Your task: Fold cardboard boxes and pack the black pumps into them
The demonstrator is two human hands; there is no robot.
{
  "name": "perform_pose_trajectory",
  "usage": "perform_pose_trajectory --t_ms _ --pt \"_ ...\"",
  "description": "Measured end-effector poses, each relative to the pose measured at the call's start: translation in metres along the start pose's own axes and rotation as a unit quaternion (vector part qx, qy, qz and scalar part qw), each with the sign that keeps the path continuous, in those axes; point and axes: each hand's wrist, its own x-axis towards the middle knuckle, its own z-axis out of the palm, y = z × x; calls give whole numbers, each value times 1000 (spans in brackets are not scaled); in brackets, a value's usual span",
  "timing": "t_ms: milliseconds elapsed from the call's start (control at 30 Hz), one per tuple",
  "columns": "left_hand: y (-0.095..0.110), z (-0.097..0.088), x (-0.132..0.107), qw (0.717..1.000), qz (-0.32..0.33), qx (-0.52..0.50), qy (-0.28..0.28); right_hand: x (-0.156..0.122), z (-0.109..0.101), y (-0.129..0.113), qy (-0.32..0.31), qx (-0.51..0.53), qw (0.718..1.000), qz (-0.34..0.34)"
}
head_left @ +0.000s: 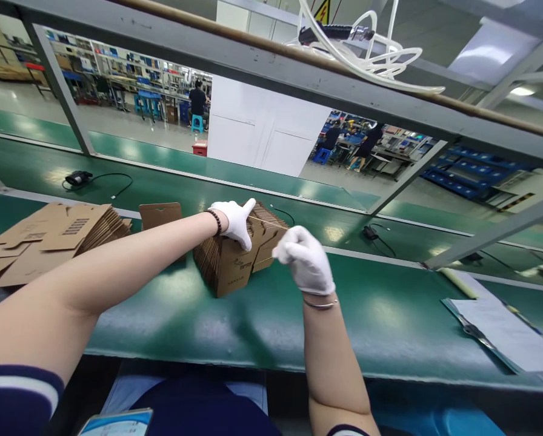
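Observation:
Both my hands wear white gloves. My left hand (238, 221) rests on top of a bundle of flat brown cardboard boxes (228, 263) standing on edge on the green belt (262, 315), fingers curled over its top edge. My right hand (304, 259) is closed in a pinch just right of the bundle, pulling a thin band (266, 223) that stretches from it across the top of the bundle to my left hand.
A second pile of flat cardboard boxes (48, 239) lies at the left on the belt. A clipboard with papers (503, 330) sits at the right. Black cables (99, 178) lie on the far belt. Metal frame bars (299, 79) cross overhead. People work in the background.

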Motion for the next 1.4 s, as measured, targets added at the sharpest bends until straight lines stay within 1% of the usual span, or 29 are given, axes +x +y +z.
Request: perform_pose_trajectory --t_ms 33,67,133,200,233,267,300,333,367,400,433,467,500,533,600,633,700,733,800,867,933,1000,1067,1100,1167,1233,1333,1400 --pt "0 0 0 1000 15 0 7 -1 -14 2 57 -21 998 -2" --pt "-2 0 0 999 32 -1 12 -1 -29 7 113 -57 992 13" --pt "-5 0 0 998 65 -3 24 2 -57 19 196 -141 968 68" --pt "-6 -1 1 995 94 -3 30 12 -74 28 235 -189 948 100" --pt "-5 -1 3 994 108 -3 31 20 -78 28 240 -199 945 100" --pt "-3 -2 4 992 122 -2 30 30 -77 25 235 -221 942 92" --pt "-1 -2 6 991 134 0 29 42 -74 19 221 -268 934 83" --pt "1 -3 8 989 145 4 27 56 -68 11 194 -334 919 72" --pt "4 -3 9 987 155 9 27 71 -59 2 154 -414 895 60" --pt "6 -4 10 986 165 15 27 87 -50 -6 101 -486 867 50" --pt "8 -4 10 984 174 20 28 104 -40 -13 50 -526 848 45" --pt "9 -4 11 983 180 22 29 119 -30 -17 2 -533 845 53" --pt "9 -3 10 982 187 21 31 134 -22 -19 -35 -512 855 76" --pt "8 -3 10 980 195 17 32 146 -16 -19 -61 -473 872 107" --pt "4 -1 8 977 208 5 34 164 -14 -15 -78 -386 904 169" --pt "0 0 6 977 209 -1 36 168 -19 -12 -71 -355 913 189" --pt "-11 4 1 980 191 -15 43 166 -38 -5 -52 -327 922 202" --pt "-17 5 -2 983 173 -22 48 159 -49 -1 -41 -323 924 203" --pt "-30 9 -9 988 135 -39 57 133 -70 12 -19 -319 924 208" --pt "-41 13 -17 991 105 -56 64 96 -79 35 -1 -330 918 219" --pt "-50 17 -24 991 91 -72 72 56 -72 65 15 -359 902 238" --pt "-56 22 -30 989 91 -82 79 22 -57 97 29 -400 880 255" --pt "-62 26 -34 989 89 -86 84 4 -48 123 44 -447 851 271" --pt "-64 28 -36 989 87 -87 86 1 -48 132 54 -470 836 279" --pt "-68 31 -37 988 87 -87 90 9 -59 139 73 -506 808 294" --pt "-72 32 -38 988 90 -85 93 33 -80 134 86 -527 791 298" --pt "-72 33 -36 988 95 -82 93 86 -114 113 103 -539 790 275" --pt "-69 32 -35 988 97 -81 92 121 -131 96 125 -540 793 255"
